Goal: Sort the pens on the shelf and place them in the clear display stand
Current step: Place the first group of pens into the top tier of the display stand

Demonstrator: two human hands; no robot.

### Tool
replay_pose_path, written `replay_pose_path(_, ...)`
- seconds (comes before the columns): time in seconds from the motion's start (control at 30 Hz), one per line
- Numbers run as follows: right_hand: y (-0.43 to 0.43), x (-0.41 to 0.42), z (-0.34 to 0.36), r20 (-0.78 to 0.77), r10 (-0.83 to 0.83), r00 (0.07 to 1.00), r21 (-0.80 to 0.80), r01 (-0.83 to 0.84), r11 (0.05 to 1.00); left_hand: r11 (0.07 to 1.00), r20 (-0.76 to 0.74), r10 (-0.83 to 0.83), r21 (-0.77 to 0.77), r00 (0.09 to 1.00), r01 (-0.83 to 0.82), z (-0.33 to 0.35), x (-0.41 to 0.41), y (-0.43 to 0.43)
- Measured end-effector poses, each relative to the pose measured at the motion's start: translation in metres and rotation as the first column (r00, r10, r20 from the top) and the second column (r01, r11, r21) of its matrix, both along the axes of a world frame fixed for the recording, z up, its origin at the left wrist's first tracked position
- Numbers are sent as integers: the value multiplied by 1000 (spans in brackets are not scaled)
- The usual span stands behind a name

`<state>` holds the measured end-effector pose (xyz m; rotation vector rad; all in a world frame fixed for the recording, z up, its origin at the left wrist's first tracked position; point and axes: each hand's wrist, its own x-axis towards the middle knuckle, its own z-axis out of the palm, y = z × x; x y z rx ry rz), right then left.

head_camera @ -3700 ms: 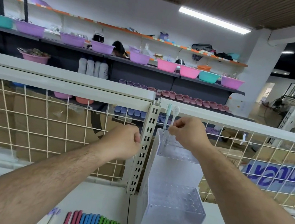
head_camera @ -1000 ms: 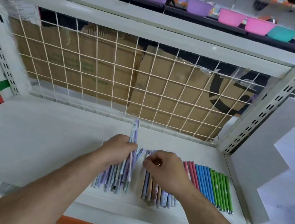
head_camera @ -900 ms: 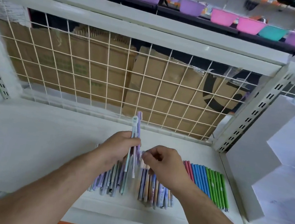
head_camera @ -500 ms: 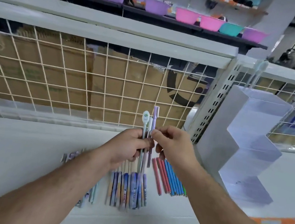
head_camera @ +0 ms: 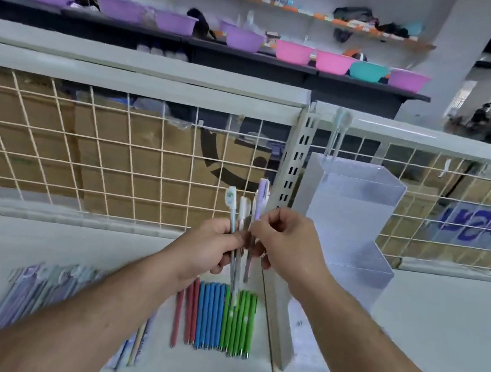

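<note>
Pens (head_camera: 243, 213), three, upright above shelf (head_camera: 45, 241), gripped in curled left hand (head_camera: 207, 250); right hand (head_camera: 285, 241) pinches purple-capped pen (head_camera: 261, 194). Clear display stand (head_camera: 354, 217) near, at 3 o'clock of hands. Coloured pen row (head_camera: 215, 318) lies flat at 6 o'clock

The white shelf (head_camera: 29, 246) runs beneath both your hands. Directly below your left hand (head_camera: 208, 249) and right hand (head_camera: 286, 246) a neat row lies flat, side by side, tips towards you: red pens (head_camera: 187, 311) on the left, blue pens (head_camera: 209, 317) in the middle, green pens (head_camera: 241, 324) on the right. Further left, under your left forearm, a blurred bunch of pastel pens (head_camera: 33, 292) lies slanted. Just right of your right hand the clear display stand (head_camera: 354, 217) stands upright, its stepped tiers rising away from you.
</note>
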<state>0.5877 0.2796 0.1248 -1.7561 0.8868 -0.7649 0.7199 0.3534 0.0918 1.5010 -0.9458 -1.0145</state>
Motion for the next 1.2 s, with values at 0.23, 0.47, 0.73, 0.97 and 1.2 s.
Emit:
replay_pose_path(0.23,-56,-52,33,12,69,998,-90,-67,994,996,35,34,-87,999,-30,31,-58,-50)
replay_pose_path(0.47,-96,-83,63,25,65,998,-109,-62,992,993,123,96,-76,988,-87,51,-81,-82)
replay_pose_path(0.73,-145,-86,112,149,-78,986,-152,101,983,991,142,103,-95,984,-90,66,-77,-99)
replay_pose_path(0.97,-176,-63,126,161,-193,968,-154,218,964,990,154,111,-102,982,-96,68,-69,-106)
replay_pose_path(1.2,-187,-47,121,123,-209,970,-217,232,948,992,136,95,-100,986,-81,65,-59,-111)
